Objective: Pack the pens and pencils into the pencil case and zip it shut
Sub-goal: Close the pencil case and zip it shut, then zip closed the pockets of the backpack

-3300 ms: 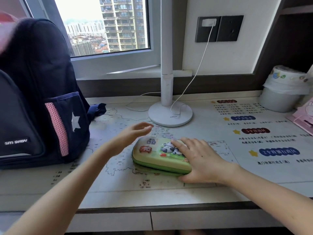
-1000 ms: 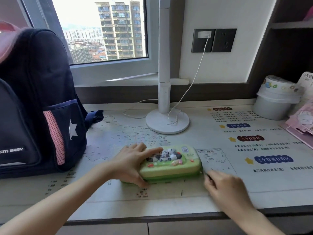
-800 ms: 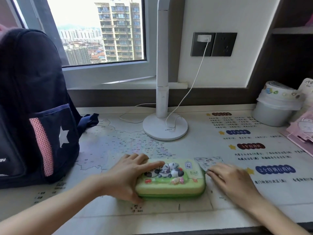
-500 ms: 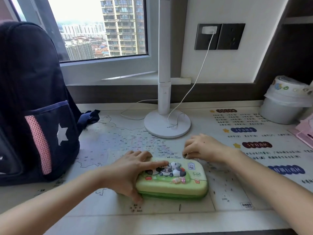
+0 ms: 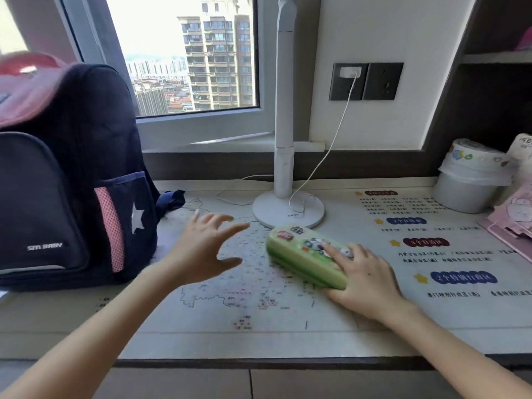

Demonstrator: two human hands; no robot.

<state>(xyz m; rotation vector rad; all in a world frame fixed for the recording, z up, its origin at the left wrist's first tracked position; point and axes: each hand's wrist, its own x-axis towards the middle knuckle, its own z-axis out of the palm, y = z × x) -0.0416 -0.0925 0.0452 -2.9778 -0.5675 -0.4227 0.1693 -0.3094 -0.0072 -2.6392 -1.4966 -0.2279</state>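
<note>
A green hard pencil case (image 5: 299, 256) with a panda picture on its lid lies closed on the desk mat, turned at an angle, its far end near the lamp base. My right hand (image 5: 364, 279) grips its near right end, fingers on the lid and thumb under the edge. My left hand (image 5: 203, 249) hovers to the left of the case with fingers spread, apart from it and holding nothing. No loose pens or pencils are in view.
A dark blue backpack (image 5: 66, 180) stands at the left. A white lamp base (image 5: 288, 210) with its cable sits just behind the case. At the right are a white container (image 5: 469, 180) and pink papers (image 5: 515, 220). A printed mat (image 5: 259, 298) covers the desk.
My left hand has let go of the case and lifted away to the left. My right hand has come down onto the case's right end and swung the case to an angle.
</note>
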